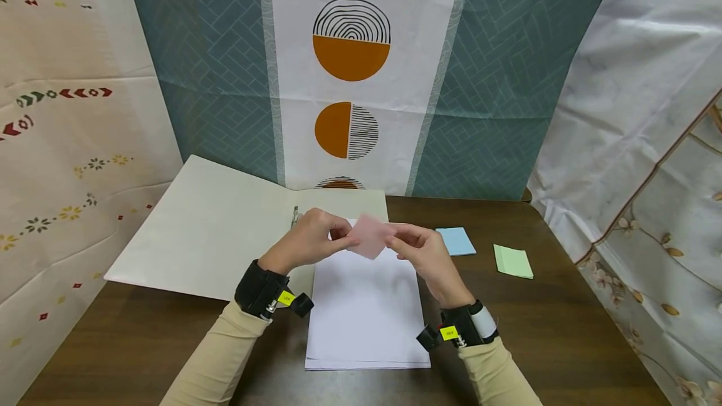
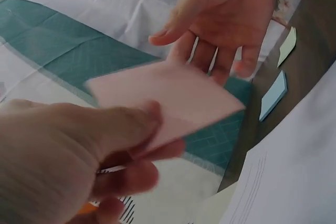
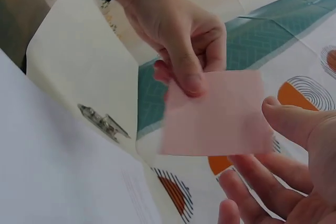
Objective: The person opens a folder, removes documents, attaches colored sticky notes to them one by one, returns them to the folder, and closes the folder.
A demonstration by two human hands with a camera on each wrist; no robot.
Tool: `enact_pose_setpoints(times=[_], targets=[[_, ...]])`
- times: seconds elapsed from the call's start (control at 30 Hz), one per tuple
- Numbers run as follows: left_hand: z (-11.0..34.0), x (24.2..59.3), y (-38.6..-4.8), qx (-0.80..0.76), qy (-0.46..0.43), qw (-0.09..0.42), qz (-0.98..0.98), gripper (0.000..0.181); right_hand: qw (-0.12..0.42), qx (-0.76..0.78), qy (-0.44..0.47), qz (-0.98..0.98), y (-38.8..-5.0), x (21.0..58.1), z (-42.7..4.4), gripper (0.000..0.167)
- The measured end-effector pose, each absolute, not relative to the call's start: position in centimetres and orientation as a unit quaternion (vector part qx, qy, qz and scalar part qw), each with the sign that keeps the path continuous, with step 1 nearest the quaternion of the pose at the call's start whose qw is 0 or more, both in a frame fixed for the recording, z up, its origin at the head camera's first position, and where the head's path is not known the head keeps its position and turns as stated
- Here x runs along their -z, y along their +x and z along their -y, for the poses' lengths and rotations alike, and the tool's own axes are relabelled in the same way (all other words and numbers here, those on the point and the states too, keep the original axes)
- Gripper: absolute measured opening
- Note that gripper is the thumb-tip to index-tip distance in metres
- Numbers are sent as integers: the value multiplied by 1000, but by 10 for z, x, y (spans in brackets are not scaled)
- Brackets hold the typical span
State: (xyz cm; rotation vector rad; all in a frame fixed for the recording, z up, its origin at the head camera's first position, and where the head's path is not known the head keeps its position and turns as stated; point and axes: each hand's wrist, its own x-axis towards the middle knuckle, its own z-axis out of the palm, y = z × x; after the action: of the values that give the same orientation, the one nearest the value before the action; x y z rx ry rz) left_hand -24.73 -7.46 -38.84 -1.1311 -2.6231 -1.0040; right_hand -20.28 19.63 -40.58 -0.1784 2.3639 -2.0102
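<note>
A square pink paper [image 1: 370, 237] is held up above a stack of white sheets [image 1: 366, 312]. My left hand [image 1: 313, 240] pinches one edge of the pink paper [image 2: 178, 95] between thumb and curled fingers. At its opposite side is my right hand [image 1: 425, 259]. In the right wrist view the right hand [image 3: 294, 166] has its thumb and fingers spread around the paper's edge [image 3: 218, 116], thumb raised off it; the fingers pass behind the lower corner, and whether they touch it is unclear.
An open white binder [image 1: 214, 230] with a metal clip [image 3: 104, 123] lies at the left, partly beneath the sheets. Blue notes [image 1: 455, 241] and green notes [image 1: 513, 261] lie on the brown table [image 1: 541, 337] at the right. Patterned cloths [image 1: 479, 80] hang behind.
</note>
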Motion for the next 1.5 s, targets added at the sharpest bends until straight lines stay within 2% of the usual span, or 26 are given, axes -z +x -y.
enact_pose_setpoints(times=[0.13,0.33,0.6,0.77,0.9,1.03,1.2,1.27,1.5], targets=[[79,386,-248,289,-377,27,880,14,7,612,-79,-787,-202,406,-199,48],[77,385,-247,248,-383,-8,890,16,-31,570,-123,-812,-202,407,-197,44],[74,383,-244,247,-392,-4,886,15,-64,506,-178,-841,-201,410,-187,11],[76,385,-246,267,-391,10,881,14,-85,519,-156,-836,-202,409,-188,10],[81,387,-249,287,-371,35,883,22,-124,566,-106,-808,-202,407,-192,14],[86,388,-250,306,-355,51,882,38,-164,606,-77,-774,-203,405,-192,14],[83,387,-249,342,-357,37,868,49,-158,631,-83,-755,-201,404,-187,14],[80,388,-248,366,-363,28,856,46,-152,631,-88,-755,-200,405,-184,14],[65,389,-241,415,-386,16,824,16,-128,615,-125,-768,-199,408,-183,14]])
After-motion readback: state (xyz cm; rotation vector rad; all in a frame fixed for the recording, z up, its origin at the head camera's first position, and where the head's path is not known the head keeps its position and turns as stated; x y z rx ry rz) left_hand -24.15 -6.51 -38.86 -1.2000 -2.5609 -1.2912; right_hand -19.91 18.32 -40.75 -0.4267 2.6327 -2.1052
